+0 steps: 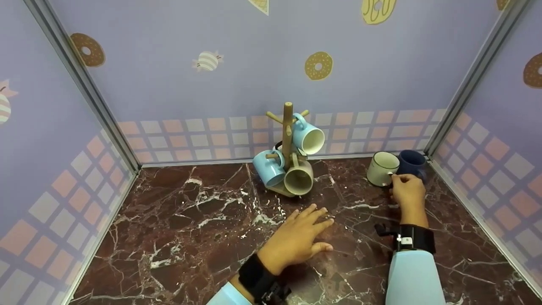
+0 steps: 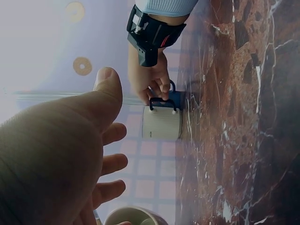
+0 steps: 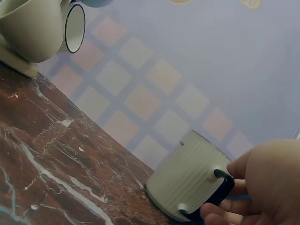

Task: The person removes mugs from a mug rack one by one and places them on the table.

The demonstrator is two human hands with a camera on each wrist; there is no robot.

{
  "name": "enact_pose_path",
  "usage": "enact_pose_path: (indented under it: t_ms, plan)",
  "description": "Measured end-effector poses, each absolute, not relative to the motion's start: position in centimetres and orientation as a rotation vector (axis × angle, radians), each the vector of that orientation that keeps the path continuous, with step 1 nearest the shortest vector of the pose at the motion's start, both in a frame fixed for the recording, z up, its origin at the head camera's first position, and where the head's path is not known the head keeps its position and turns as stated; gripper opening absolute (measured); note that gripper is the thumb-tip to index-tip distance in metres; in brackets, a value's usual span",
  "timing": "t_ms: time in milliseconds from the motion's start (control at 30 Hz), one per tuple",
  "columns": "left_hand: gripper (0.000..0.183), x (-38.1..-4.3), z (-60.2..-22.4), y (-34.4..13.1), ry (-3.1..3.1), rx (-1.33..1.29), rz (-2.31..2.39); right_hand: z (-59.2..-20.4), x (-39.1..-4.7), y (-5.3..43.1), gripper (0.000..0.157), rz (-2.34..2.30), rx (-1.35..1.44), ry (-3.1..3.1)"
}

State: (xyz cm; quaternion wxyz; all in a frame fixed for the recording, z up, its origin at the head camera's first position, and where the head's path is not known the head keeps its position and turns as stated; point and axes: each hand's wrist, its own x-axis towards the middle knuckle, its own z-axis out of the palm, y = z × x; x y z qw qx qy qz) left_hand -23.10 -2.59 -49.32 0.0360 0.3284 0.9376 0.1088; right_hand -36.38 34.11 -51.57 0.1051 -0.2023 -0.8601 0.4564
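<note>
My right hand (image 1: 408,192) holds a ribbed cream mug (image 1: 381,169) by its dark handle (image 3: 222,190), with fingers and thumb at the handle. The mug stands upright at the back right, a dark rim line around its top. Close beside it is a dark blue mug (image 1: 411,160), partly behind my hand. My left hand (image 1: 296,239), fingers spread and holding nothing, is over the table in front of a wooden mug tree (image 1: 288,127). On the tree hang two light blue mugs, one upper right (image 1: 302,137) and one lower left (image 1: 267,167), plus a beige mug (image 1: 300,180) facing forward.
Another white mug with a dark rim (image 3: 75,29) hangs behind the beige one, mostly hidden in the head view. The dark red marbled table (image 1: 190,237) is enclosed by purple patterned panels (image 1: 169,93) at the back and both sides.
</note>
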Motion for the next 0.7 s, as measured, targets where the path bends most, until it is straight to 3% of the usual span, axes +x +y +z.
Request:
enact_pose_path:
  t_ms: [400, 700]
  plan:
    - [0.074, -23.6, -48.1, -3.5, 2.974, 1.064, 0.336, -48.8, -35.4, 33.2, 0.048, 1.15, -0.568, -2.478]
    - [0.074, -24.3, -47.2, -5.0, 3.08, 1.038, 0.365, -47.9, -35.5, 31.0, 0.044, 1.111, -0.351, -2.527]
